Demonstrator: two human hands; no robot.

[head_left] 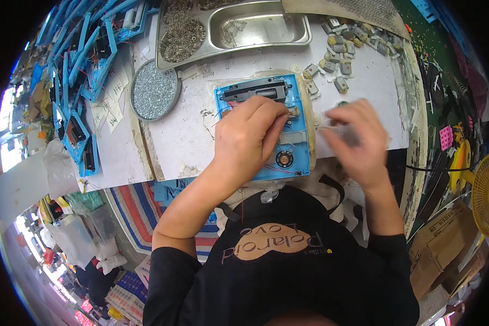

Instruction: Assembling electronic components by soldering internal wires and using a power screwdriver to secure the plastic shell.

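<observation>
A blue plastic toy housing (pixel 300 98) lies on the table in front of me, its inside facing up. It holds a black mechanism (pixel 255 91), a round speaker (pixel 284 158) and thin red wires. My left hand (pixel 247 130) lies over its middle and hides part of it. The thumb and fingers are pressed together beside a small metal part (pixel 293 112) in the housing; what they grip is hidden. To the right of the housing, my right hand (pixel 359 136) is raised and smeared by motion. Its fingers are curled, and whether they hold anything is unclear.
Small geared motors (pixel 340 84) lie scattered at the back right. A metal tray (pixel 304 39) with springs stands at the back, and a round dish (pixel 155 89) of small screws sits left of the housing. Blue housings (pixel 76 138) are piled along the left. A yellow fan (pixel 482 193) stands right.
</observation>
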